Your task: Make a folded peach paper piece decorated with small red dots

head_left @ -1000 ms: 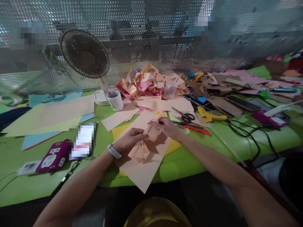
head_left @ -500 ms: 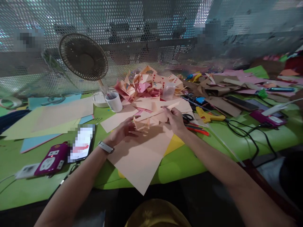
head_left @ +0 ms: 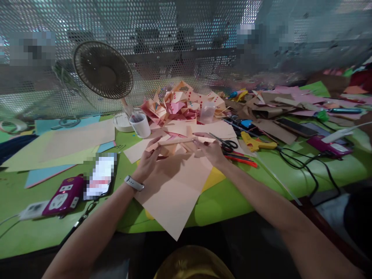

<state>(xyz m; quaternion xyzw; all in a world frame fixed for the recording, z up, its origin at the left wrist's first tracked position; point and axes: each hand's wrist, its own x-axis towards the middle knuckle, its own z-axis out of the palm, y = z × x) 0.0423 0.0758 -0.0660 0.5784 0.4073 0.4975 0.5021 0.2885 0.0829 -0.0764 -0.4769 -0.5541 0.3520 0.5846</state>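
Observation:
Between my two hands is a folded peach paper piece (head_left: 177, 144), held level above the table. My left hand (head_left: 148, 157), with a watch on its wrist, grips the left end of the paper between thumb and fingers. At the other end, my right hand (head_left: 210, 150) pinches the folded paper near its edge. Below them lies a flat peach sheet (head_left: 177, 190), one corner pointing over the table's front edge. A yellow sheet (head_left: 213, 179) shows partly from under it. Scissors (head_left: 229, 145) lie just beyond my right hand.
Behind my hands is a pile of folded paper (head_left: 181, 102). A white cup (head_left: 140, 126) and a fan (head_left: 103, 69) stand left of it. On the right are a yellow glue gun (head_left: 257, 142) and cables; on the left, a phone (head_left: 101, 176) and purple power strip (head_left: 64, 195).
My left hand has closed on the paper's left end, having been looser and more spread before. The paper has turned level between both hands, and the scissors show more.

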